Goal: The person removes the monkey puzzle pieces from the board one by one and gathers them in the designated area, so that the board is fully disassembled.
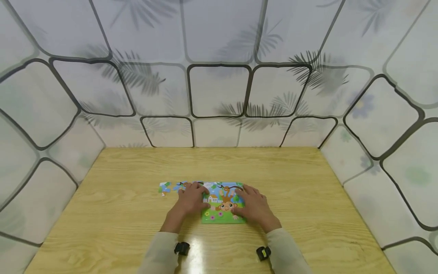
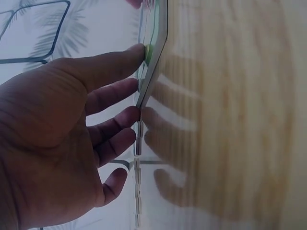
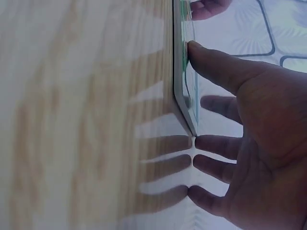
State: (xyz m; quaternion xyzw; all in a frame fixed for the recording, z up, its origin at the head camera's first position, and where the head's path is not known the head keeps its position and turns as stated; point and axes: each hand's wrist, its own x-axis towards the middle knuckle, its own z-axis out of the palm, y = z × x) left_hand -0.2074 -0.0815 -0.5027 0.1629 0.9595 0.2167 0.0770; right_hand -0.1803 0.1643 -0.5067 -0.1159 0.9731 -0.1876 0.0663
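Note:
A picture puzzle board (image 1: 219, 217) with a monkey on green and blue lies flat on the table. My left hand (image 1: 192, 199) rests along its left side, thumb and index fingertip touching the board. My right hand (image 1: 256, 205) lies over its right side with the thumb on the picture; the other fingertips reach down to the tabletop by the edge. Puzzle pieces (image 1: 165, 187) lie left of the board, some partly hidden under my left hand. In the left wrist view the board (image 2: 156, 62) shows edge-on, as does the board (image 3: 178, 72) in the right wrist view.
The wooden table (image 1: 308, 205) carries the board and pieces. A patterned wall covering (image 1: 219, 91) stands behind the table and along both sides. Black devices (image 1: 182, 248) sit at both wrists, near the light sleeves (image 1: 159, 251).

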